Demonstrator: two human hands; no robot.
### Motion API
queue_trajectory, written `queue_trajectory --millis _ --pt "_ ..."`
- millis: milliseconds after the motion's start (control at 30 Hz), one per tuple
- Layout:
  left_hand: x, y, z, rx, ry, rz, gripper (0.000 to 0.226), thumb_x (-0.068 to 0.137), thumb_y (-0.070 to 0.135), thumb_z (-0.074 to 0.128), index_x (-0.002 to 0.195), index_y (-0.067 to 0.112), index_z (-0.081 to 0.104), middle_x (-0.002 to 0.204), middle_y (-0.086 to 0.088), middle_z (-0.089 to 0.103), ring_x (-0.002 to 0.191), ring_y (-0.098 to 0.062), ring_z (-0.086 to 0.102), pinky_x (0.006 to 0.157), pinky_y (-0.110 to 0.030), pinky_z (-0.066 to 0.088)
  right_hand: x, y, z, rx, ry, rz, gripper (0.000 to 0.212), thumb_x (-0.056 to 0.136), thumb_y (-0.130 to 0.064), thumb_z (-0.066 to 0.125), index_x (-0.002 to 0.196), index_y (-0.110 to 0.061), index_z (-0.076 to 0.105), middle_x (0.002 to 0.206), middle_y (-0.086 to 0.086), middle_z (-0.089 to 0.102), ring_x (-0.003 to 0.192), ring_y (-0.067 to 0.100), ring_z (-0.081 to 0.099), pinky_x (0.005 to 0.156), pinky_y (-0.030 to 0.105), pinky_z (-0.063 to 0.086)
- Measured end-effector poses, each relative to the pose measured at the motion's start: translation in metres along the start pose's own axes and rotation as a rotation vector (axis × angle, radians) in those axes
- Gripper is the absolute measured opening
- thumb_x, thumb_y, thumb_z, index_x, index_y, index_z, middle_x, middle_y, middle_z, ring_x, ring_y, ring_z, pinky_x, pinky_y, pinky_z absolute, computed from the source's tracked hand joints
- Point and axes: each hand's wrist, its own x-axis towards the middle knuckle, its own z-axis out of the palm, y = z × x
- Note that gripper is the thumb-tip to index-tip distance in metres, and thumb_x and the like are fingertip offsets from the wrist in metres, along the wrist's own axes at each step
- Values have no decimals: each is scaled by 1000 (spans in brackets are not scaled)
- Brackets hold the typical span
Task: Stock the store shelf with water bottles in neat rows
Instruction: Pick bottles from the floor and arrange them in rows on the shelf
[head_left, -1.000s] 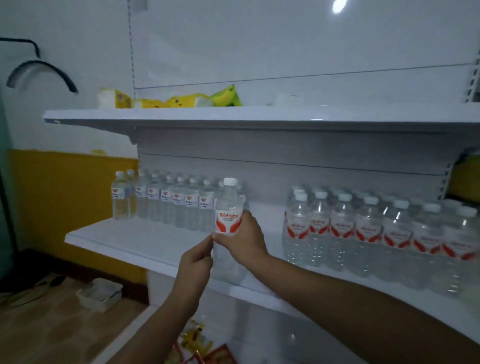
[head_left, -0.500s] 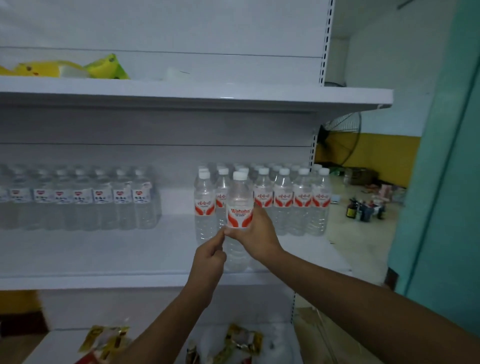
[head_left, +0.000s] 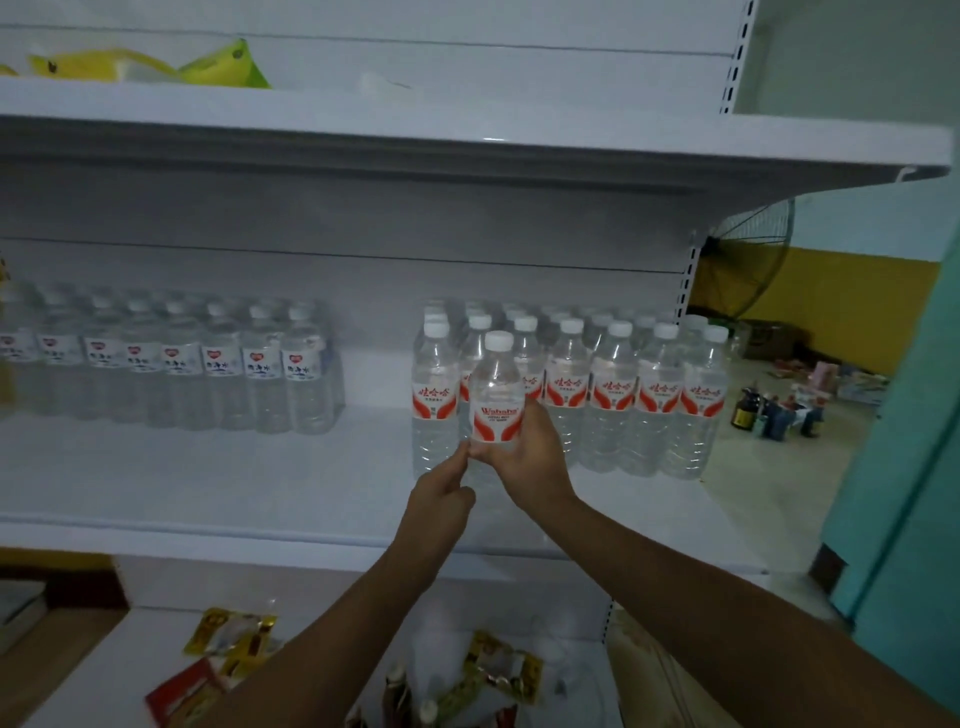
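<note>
1. We see a water bottle (head_left: 496, 395) w/ white cap and red-and-white label, upright, in front of the red-label bottle block (head_left: 613, 395) on the middle shelf (head_left: 208, 483).
2. Right hand (head_left: 524, 457) wraps the bottle at and below the label; fingers curl round its right side, thumb across the front under the label. Firm grasp.
3. Left hand (head_left: 441, 493) comes up from below-left; thumb and forefinger pinch the bottle's lower left edge, just under the label, touching the right thumb. Other fingers curled in.
4. Bottle base is hidden behind both hands, so we can't tell if it rests on the shelf or is just above it.
5. Red-label block: several rows deep, front row runs L to R toward the shelf's right end, caps white, labels facing us. The held bottle stands ahead of that front row, near its left end.
6. Further left on the same shelf, well apart: second block of bottles w/ white labels (head_left: 208, 364), also in rows. Bare shelf between the two blocks.
7. Top shelf (head_left: 467, 135): yellow and green packs (head_left: 156, 65) at left.
8. Bottom shelf (head_left: 104, 675): loose gold and red snack packets (head_left: 234, 631).
9. Beyond the shelf's right end: fan (head_left: 748, 260), yellow wall, small dark bottles on the floor (head_left: 774, 410), teal panel (head_left: 909, 441) at the right edge.
</note>
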Motion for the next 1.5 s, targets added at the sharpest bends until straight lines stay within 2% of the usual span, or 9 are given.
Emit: queue_trajectory --millis 133,300,567,700,800,933,1100,1333,1500 --pt "11 2 3 -62 14 -8 55 90 -9 42 134 23 49 128 5 53 111 -9 49 91 -21 39 13 12 8 -17 41 -38 65 68 -28 86 123 -21 51 109 -3 63 100 9 64 87 33 57" --pt "22 0 8 -78 24 -13 55 89 -10 43 132 25 48 131 3 53 119 -14 48 98 -28 38 17 17 13 -36 79 -73 68 73 -28 83 130 -15 48 116 0 58 106 12 58 89 26 49" --pt "12 -3 2 -3 24 -39 56 92 -5 41 140 25 43 140 3 45 127 -11 41 97 -26 32 23 15 16 -22 42 -42 69 76 -21 82 134 -13 46 124 4 57 115 18 57 99 35 48" --pt "-20 -12 -27 85 -8 -8 63 86 -9 41 141 21 43 145 4 42 131 -5 39 107 -22 30 22 11 12 39 6 7 68 75 -20 83 133 -13 48 127 3 58 116 17 58 101 33 47" --pt "-50 -29 -64 140 -1 -4 65 85 -9 43 140 24 46 143 7 45 121 6 45 100 -15 34 6 6 17 117 115 40 72 76 -35 81 135 -17 45 133 5 52 119 15 55 104 40 47" --pt "-85 -49 -114 39 178 -101 58 88 -12 40 137 18 49 139 6 46 128 -2 40 106 -20 32 -46 -29 36 281 287 -40 67 84 -30 74 140 -18 40 138 1 45 123 7 48 106 33 45" --pt "-129 -81 -163 -33 373 -196 54 89 -9 38 136 15 52 141 -1 50 131 -9 44 109 -31 36 -135 -68 104 341 -80 -205 50 90 -15 66 135 -12 45 135 2 49 123 10 50 102 26 46" --pt "-222 -112 -234 -86 589 -276 52 90 -5 40 133 20 55 136 3 54 125 -7 48 82 -10 45 -252 -76 233 377 -655 -71 39 93 -16 63 129 -22 51 131 -9 54 120 2 53 100 27 49" --pt "-315 -150 -289 -2 842 -364 56 89 -4 40 133 27 55 136 12 53 126 1 45 106 -22 35 -335 -69 320 389 -940 29 34 94 -15 62 126 -23 53 126 -10 57 112 -1 56 84 12 48"
